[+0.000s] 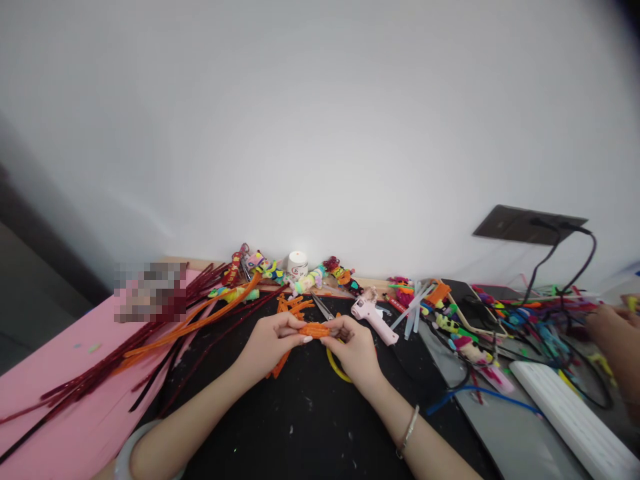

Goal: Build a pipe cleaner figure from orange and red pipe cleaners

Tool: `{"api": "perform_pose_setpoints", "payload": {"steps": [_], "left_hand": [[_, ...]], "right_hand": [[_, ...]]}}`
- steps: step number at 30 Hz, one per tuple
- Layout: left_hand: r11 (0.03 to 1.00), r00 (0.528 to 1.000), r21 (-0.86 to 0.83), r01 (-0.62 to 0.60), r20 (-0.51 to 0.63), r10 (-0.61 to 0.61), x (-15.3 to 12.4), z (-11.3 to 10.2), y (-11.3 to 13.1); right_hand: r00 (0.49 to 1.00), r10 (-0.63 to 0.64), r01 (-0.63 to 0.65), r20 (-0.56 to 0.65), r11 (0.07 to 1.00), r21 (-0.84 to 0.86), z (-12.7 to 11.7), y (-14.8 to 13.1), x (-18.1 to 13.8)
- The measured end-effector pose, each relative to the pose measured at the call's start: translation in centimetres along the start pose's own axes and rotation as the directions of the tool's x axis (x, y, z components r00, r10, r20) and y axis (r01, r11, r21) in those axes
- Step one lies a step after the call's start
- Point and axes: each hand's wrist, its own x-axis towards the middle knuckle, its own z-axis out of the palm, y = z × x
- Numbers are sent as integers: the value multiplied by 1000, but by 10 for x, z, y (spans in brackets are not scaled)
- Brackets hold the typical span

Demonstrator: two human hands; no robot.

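Observation:
Between my two hands is a small bundle of orange pipe cleaners [315, 331], held level above the black mat [300, 427]. My left hand [274, 341] pinches its left end, and my right hand [354, 347] grips the right end. Just behind them lie cut orange pipe cleaner pieces [295, 305]. A pair of scissors [323, 307] points away beyond my fingers, its yellow handle [338, 367] partly under my right hand. To the right of that hand rests a pale pink glue gun [375, 319].
Long dark red pipe cleaners [100, 360] spread over the pink surface [60, 400] at left. A paper cup [297, 264] and several colourful figures stand along the wall. Glue sticks [414, 313], a phone [470, 307], a white power strip [570, 413] and another person's hand [613, 333] are at right.

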Motion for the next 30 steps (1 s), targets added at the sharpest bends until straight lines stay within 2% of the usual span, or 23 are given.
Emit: {"api": "perform_pose_setpoints", "payload": {"steps": [13, 30], "left_hand": [[1000, 1000, 19, 23, -14, -23, -1, 0, 4], [999, 999, 38, 23, -35, -22, -1, 0, 4]], "right_hand": [[1000, -7, 7, 3, 997, -70, -1, 1, 0], [1000, -8, 7, -7, 997, -74, 0, -3, -1]]}}
